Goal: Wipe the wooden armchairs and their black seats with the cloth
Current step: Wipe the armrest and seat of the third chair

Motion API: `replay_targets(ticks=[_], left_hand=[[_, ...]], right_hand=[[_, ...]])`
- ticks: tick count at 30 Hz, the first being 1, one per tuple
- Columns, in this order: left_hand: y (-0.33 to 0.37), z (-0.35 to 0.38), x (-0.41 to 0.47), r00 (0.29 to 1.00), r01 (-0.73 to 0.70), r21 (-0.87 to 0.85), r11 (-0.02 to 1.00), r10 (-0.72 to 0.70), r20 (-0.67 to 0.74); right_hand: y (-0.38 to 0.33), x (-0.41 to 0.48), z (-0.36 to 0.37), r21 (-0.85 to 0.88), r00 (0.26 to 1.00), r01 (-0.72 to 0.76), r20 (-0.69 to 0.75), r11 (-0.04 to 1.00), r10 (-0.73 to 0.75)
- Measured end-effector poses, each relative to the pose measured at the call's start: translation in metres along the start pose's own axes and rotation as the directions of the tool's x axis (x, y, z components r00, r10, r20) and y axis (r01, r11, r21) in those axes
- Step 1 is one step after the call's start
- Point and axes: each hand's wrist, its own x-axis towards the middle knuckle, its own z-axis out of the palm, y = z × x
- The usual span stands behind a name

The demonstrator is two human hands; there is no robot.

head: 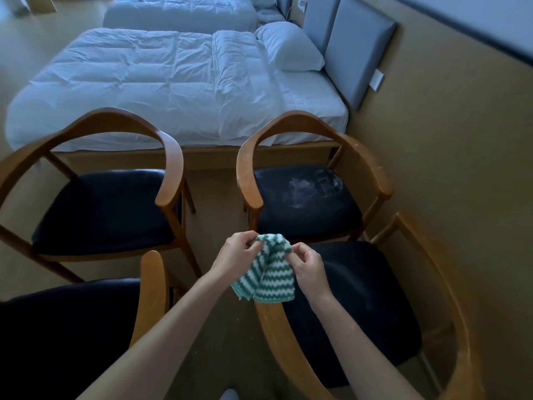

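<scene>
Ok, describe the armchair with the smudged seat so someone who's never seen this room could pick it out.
Find the nearer white bed. Along its near side, take the right-hand wooden armchair, the one closer to the tan wall. Its black seat alone carries whitish smears across the surface.

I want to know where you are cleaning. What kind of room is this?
Probably a hotel bedroom: two neatly made white beds, a padded grey headboard, and several matching wooden armchairs.
</scene>
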Motion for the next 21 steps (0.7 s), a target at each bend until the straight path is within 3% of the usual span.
replay_targets(ticks=[6, 13, 17, 21], left_hand=[[-0.001, -0.023, 0.009, 0.987, -0.082, 0.068, 0.994, 0.072, 0.144], [0.014, -0.043, 0.017, 0.896, -0.235, 0.086, 0.968, 0.181, 0.406], [0.01, -0.046, 0.021, 0.895, -0.262, 0.058, 0.963, 0.22, 0.388], [-0.001, -0.035, 0.016, 0.944, -0.198, -0.05, 0.979, 0.204, 0.259]], right_hand=[[-0.008, 0.005, -0.022, -0.162, 0.99, 0.053, 0.137, 0.985, -0.031], [-0.021, 0.005, -0.029, -0.209, 0.914, 0.126, 0.405, 0.97, -0.032], [-0.03, 0.003, -0.027, -0.181, 0.886, 0.105, 0.463, 0.978, -0.01], [-0.04, 0.001, -0.027, -0.089, 0.882, 0.076, 0.471, 0.993, -0.025]])
